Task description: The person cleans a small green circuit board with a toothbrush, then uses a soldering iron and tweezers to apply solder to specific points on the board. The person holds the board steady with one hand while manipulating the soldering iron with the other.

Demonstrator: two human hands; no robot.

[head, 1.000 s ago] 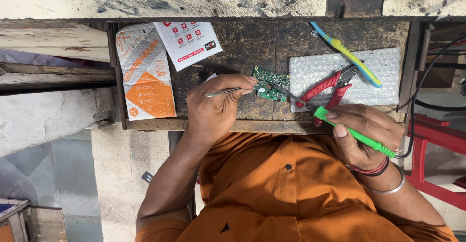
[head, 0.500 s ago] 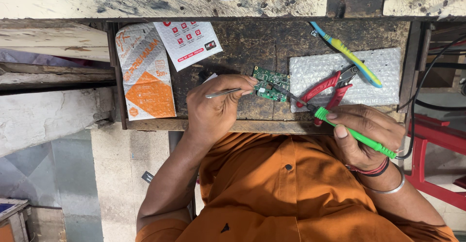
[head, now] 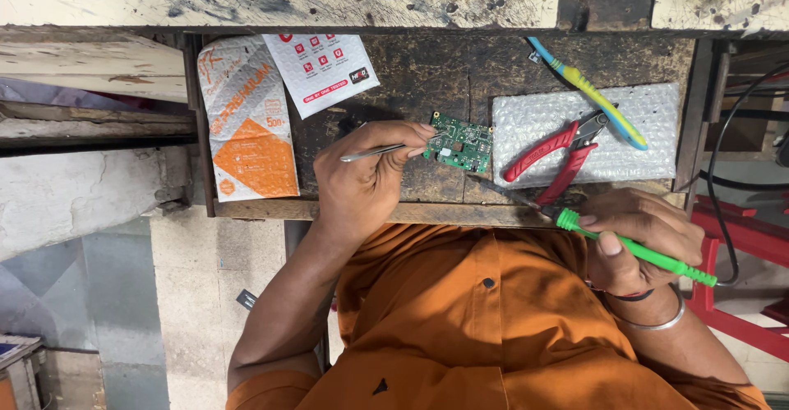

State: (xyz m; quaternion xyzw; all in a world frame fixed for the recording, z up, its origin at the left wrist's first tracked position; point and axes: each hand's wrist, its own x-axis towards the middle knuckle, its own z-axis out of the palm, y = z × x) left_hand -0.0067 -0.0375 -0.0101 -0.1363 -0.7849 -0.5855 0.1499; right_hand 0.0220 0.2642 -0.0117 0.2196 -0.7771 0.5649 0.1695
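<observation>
Hiding board (head: 462,141) edge: left hand (head: 366,181).

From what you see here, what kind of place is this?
Probably a small electronics repair bench: a small green circuit board lies on a worn dark wooden worktop, a green-handled soldering iron is in one hand, and red-handled cutting pliers rest on bubble wrap.

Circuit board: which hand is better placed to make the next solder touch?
Right, probably. The right hand grips the green soldering iron, its tip pointing at the circuit board from just short of it. The left hand is occupied pinching tweezers against the board.
</observation>
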